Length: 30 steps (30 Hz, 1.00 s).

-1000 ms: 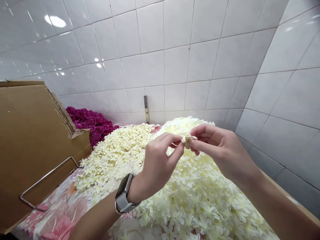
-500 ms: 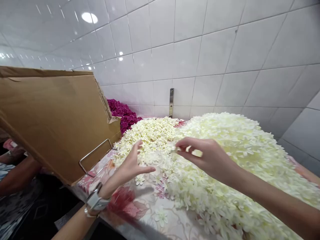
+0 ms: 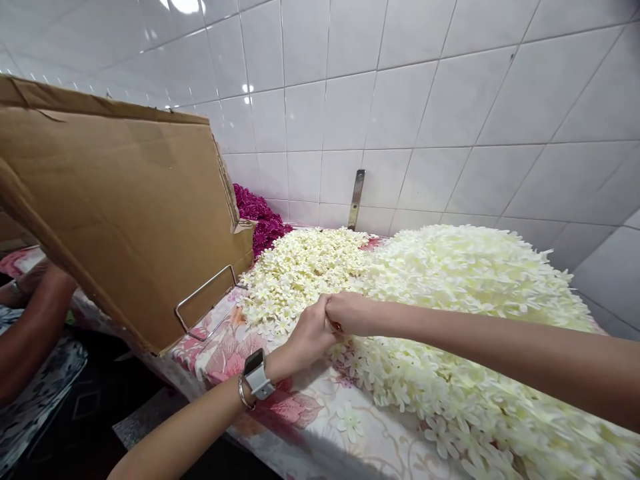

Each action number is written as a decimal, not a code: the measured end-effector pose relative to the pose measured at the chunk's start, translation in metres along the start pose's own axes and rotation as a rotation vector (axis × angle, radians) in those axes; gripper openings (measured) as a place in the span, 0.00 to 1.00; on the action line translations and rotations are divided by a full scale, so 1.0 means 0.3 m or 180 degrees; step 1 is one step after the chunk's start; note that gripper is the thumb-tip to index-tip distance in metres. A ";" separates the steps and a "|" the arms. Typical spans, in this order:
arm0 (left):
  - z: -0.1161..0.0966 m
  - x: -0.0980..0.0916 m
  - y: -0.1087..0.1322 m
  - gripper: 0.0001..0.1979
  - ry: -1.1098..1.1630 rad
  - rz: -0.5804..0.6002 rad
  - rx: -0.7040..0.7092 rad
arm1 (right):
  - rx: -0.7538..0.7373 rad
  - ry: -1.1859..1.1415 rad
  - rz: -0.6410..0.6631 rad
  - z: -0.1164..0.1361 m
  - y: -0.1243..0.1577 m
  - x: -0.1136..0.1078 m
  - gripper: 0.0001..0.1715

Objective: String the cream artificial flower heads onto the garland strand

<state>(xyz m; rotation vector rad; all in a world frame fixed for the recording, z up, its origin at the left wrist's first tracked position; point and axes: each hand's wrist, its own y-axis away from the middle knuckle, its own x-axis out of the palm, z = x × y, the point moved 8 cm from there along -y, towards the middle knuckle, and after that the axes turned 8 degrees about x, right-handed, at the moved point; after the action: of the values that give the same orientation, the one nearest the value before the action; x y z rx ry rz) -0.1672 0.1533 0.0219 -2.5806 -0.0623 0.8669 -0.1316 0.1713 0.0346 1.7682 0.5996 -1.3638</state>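
My left hand (image 3: 311,333), with a white-strapped watch (image 3: 259,375) on its wrist, meets my right hand (image 3: 353,313) over the near edge of the flower piles. Both hands are closed and pressed together at the fingers. Whatever they grip is hidden between them. Behind them spreads a heap of small cream flowers (image 3: 305,263). A larger pile of big white-green artificial-looking flowers (image 3: 465,280) lies under and around my right forearm. One loose pale flower (image 3: 350,421) rests on the floral tablecloth (image 3: 385,443) below my hands.
A cardboard sheet (image 3: 125,207) stands upright on the left beside a bent metal wire stand (image 3: 203,288). Magenta flowers (image 3: 257,210) are heaped behind it. A metal strip (image 3: 357,200) leans at the tiled wall (image 3: 400,100). Another person's arm (image 3: 40,320) shows at far left.
My hands have come together from apart. The left fingers, spread before, are now closed; the right hand has moved left to meet them. The view has shifted slightly.
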 end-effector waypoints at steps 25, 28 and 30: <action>0.043 -0.074 -0.014 0.47 0.0095 0.0272 -0.0480 | 0.0508 -0.3320 -0.0510 -0.230 0.122 -0.134 0.09; -0.039 -0.156 -0.029 0.45 -0.0308 -0.0154 -0.0119 | 0.0401 -0.3816 -0.0785 -0.270 0.167 -0.136 0.12; -0.130 -0.212 -0.039 0.42 -0.0516 -0.0527 0.0220 | 0.0374 -0.4066 -0.1023 -0.309 0.199 -0.139 0.16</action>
<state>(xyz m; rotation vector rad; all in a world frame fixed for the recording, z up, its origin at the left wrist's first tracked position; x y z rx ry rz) -0.1946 0.1385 0.0909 -2.3977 -0.2835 0.9949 -0.0461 0.2179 0.1010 0.5693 0.0606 -2.3798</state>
